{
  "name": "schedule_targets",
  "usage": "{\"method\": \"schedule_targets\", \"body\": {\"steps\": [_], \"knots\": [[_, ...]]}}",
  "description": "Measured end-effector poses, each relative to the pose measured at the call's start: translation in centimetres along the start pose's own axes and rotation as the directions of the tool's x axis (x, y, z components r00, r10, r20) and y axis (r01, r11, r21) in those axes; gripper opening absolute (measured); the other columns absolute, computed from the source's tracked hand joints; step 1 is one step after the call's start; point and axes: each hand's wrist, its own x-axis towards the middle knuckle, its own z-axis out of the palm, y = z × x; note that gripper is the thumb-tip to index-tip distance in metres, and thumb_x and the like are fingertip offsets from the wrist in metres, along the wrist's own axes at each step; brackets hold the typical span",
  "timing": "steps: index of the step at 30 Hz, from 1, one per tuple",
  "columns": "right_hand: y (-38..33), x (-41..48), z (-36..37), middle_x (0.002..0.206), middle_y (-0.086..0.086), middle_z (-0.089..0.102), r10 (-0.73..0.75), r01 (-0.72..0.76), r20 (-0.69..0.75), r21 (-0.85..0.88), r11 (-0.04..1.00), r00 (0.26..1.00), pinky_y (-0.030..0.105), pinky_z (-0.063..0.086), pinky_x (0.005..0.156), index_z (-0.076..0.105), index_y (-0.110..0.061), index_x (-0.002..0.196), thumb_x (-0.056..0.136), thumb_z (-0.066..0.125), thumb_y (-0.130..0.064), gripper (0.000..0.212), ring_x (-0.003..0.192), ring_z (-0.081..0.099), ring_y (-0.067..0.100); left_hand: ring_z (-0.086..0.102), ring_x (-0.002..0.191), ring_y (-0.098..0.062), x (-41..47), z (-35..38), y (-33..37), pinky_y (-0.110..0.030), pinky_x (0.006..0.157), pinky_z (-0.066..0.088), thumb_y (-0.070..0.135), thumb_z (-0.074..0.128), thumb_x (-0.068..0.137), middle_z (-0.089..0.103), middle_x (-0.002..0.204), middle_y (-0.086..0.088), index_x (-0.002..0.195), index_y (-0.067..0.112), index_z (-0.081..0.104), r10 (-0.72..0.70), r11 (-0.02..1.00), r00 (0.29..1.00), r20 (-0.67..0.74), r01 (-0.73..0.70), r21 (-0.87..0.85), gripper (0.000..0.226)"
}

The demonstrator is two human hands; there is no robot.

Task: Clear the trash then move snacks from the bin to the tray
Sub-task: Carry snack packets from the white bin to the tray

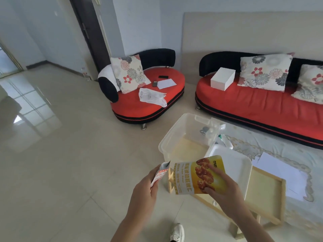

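Note:
My right hand grips a large yellow snack bag with nuts pictured on it, held above the near left end of the wooden tray. My left hand pinches a small white and red snack packet just left of the yellow bag. The clear plastic bin stands on the floor behind both hands; I see no snacks inside it. A white bin lid lies across the tray's far end, beside the bin.
A small red and black sofa with a crumpled plastic bag, paper and remotes stands at the back. A longer red sofa holds a white box. White papers lie on a patterned mat at right. My white shoe is below.

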Motion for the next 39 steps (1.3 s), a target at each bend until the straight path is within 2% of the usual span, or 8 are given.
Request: {"method": "schedule_targets", "body": {"steps": [4, 11, 18, 22, 29, 33, 35, 39], "knots": [[-0.8, 6.4, 0.2, 0.108, -0.021, 0.072, 0.018, -0.02, -0.069, -0.026, 0.999, 0.997, 0.021, 0.058, 0.08, 0.059, -0.06, 0.124, 0.075, 0.082, -0.002, 0.079, 0.098, 0.07, -0.001, 0.062, 0.094, 0.013, 9.0, 0.6, 0.4, -0.004, 0.077, 0.044, 0.019, 0.053, 0.103, 0.067, 0.11, 0.028, 0.137, 0.068, 0.038, 0.043, 0.998, 0.995, 0.088, -0.046, 0.033, 0.062], [-3.3, 14.3, -0.9, 0.111, -0.023, 0.071, -0.01, -0.004, -0.204, -0.067, 0.998, 0.979, 0.017, 0.055, 0.08, 0.056, -0.058, 0.129, 0.077, 0.082, -0.003, 0.08, 0.101, 0.068, -0.003, 0.063, 0.103, 0.009, 21.8, 2.8, 4.0, -0.011, 0.084, 0.049, 0.025, 0.054, 0.104, 0.068, 0.113, 0.029, 0.137, 0.066, 0.041, 0.22, 0.976, 0.961, 0.171, -0.216, -0.04, 0.054], [-2.6, 15.7, -0.4, 0.12, -0.025, 0.064, 0.032, -0.084, -0.307, -0.159, 0.984, 0.951, 0.017, 0.055, 0.086, 0.055, -0.048, 0.135, 0.077, 0.081, -0.009, 0.075, 0.105, 0.062, -0.008, 0.064, 0.101, 0.013, 27.8, 5.8, 3.1, -0.006, 0.083, 0.047, 0.024, 0.057, 0.103, 0.064, 0.107, 0.043, 0.14, 0.048, 0.051, 0.288, 0.956, 0.922, 0.258, -0.265, -0.121, 0.044], [-1.7, 16.2, 1.7, 0.123, -0.023, 0.063, 0.092, -0.162, -0.345, -0.179, 0.97, 0.934, 0.016, 0.052, 0.09, 0.054, -0.046, 0.138, 0.077, 0.081, -0.015, 0.073, 0.109, 0.061, -0.004, 0.065, 0.099, 0.01, 29.7, 7.6, 1.6, -0.015, 0.084, 0.053, 0.03, 0.056, 0.103, 0.069, 0.108, 0.032, 0.144, 0.043, 0.051, 0.316, 0.948, 0.883, 0.346, -0.275, -0.164, 0.043], [-1.6, 18.6, 6.1, 0.123, -0.02, 0.059, 0.208, -0.319, -0.421, -0.211, 0.924, 0.883, -0.004, 0.037, 0.078, 0.052, -0.043, 0.142, 0.08, 0.077, -0.014, 0.073, 0.102, 0.054, -0.012, 0.061, 0.092, 0.018, 31.8, 8.9, -0.8, -0.004, 0.074, 0.046, 0.026, 0.056, 0.104, 0.062, 0.103, 0.043, 0.143, 0.049, 0.048, 0.362, 0.931, 0.827, 0.43, -0.303, -0.202, 0.046], [-1.3, 20.0, 8.3, 0.137, -0.011, 0.058, 0.307, -0.403, -0.361, -0.229, 0.886, 0.881, 0.003, 0.041, 0.084, 0.036, -0.052, 0.146, 0.079, 0.077, -0.02, 0.084, 0.119, 0.058, 0.013, 0.056, 0.126, 0.004, 32.5, 9.2, -3.0, -0.024, 0.1, 0.051, 0.045, 0.059, 0.099, 0.057, 0.139, 0.025, 0.15, 0.044, 0.04, 0.341, 0.938, 0.799, 0.495, -0.257, -0.23, 0.054], [-1.1, 20.2, 9.0, 0.15, -0.01, 0.045, 0.345, -0.428, -0.32, -0.238, 0.872, 0.882, 0.018, 0.043, 0.099, 0.023, -0.052, 0.151, 0.08, 0.078, -0.035, 0.091, 0.13, 0.052, 0.016, 0.041, 0.141, 0.0, 33.1, 8.9, -4.1, -0.032, 0.114, 0.042, 0.058, 0.061, 0.094, 0.042, 0.157, 0.014, 0.157, 0.033, 0.031, 0.374, 0.925, 0.771, 0.515, -0.35, -0.147, 0.074], [-1.0, 20.1, 9.6, 0.169, -0.004, 0.006, 0.358, -0.466, -0.3, -0.517, 0.718, 0.884, 0.04, 0.023, 0.121, 0.0, -0.048, 0.158, 0.082, 0.057, -0.069, 0.097, 0.152, 0.02, 0.022, 0.017, 0.155, -0.018, 34.4, 7.4, -4.9, -0.042, 0.125, 0.018, 0.086, 0.041, 0.085, 0.015, 0.169, 0.0, 0.162, 0.035, 0.004, 0.417, 0.796, 0.706, 0.573, -0.588, 0.145, 0.099]]}}
